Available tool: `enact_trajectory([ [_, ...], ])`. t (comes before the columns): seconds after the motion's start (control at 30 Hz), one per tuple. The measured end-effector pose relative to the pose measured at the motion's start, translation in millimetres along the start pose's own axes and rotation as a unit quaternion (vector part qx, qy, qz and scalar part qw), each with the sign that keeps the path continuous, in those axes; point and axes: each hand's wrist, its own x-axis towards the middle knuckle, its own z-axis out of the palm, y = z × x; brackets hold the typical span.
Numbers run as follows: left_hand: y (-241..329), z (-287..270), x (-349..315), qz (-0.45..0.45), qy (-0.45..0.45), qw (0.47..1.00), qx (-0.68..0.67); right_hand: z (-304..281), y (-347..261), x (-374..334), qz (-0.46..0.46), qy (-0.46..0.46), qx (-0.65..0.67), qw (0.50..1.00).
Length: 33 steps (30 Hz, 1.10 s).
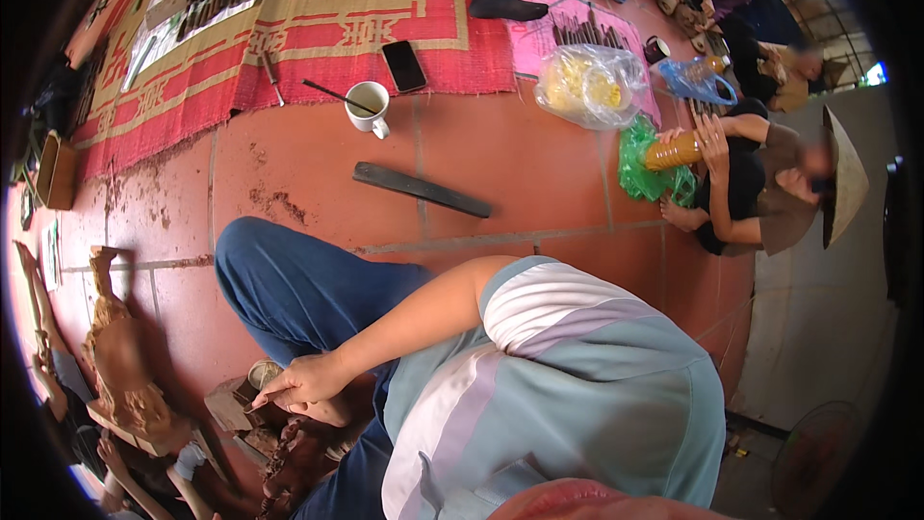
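My right hand (306, 382) reaches down at the lower left, its fingers closed in a pinch. A thin thing seems to show at the fingertips, too small to name. Beside the fingers are a round-ended, grey-brown piece (262, 373) and a wooden block (229, 404). Just below lies a dark reddish-brown carved wooden piece (286, 467), partly hidden by my leg. Bare skin shows under the hand; whether it is a foot or a hand I cannot tell. My left hand cannot be made out.
On the tiled floor lie a dark flat bar (422, 190), a white mug (368, 108) with a stick in it and a phone (403, 66). A person in a conical hat (843, 178) holds a bottle (672, 151). A pale wood carving (120, 356) stands at left.
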Motion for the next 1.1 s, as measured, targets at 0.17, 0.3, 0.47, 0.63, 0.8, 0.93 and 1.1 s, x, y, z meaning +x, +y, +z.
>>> enact_trajectory([
  [0.17,17.7,21.0,-1.7,0.110,0.026,0.994,-0.008,1.5,17.0,-6.3,-0.211,0.072,-0.103,0.969],
  [0.3,25.1,35.5,-10.5,0.166,0.040,0.985,-0.022,5.8,-6.2,-28.7,-0.105,0.015,-0.032,0.994],
  [0.47,24.9,41.7,-20.0,0.214,0.051,0.975,-0.041,25.7,-10.9,-47.1,-0.164,-0.037,-0.057,0.984],
  [0.63,16.8,39.2,-33.1,0.245,0.063,0.966,-0.054,39.8,-10.2,-57.7,-0.212,-0.042,-0.122,0.969],
  [0.8,2.1,25.0,-41.9,0.255,0.080,0.962,-0.055,49.6,-12.3,-66.8,-0.229,-0.015,-0.128,0.965],
  [0.93,-17.1,15.7,-50.7,0.254,0.094,0.960,-0.068,50.1,-29.9,-80.9,-0.108,-0.037,-0.034,0.993],
  [1.1,-51.3,-11.0,-59.5,0.226,0.121,0.965,-0.051,55.0,-33.8,-66.7,-0.054,-0.101,-0.055,0.992],
])
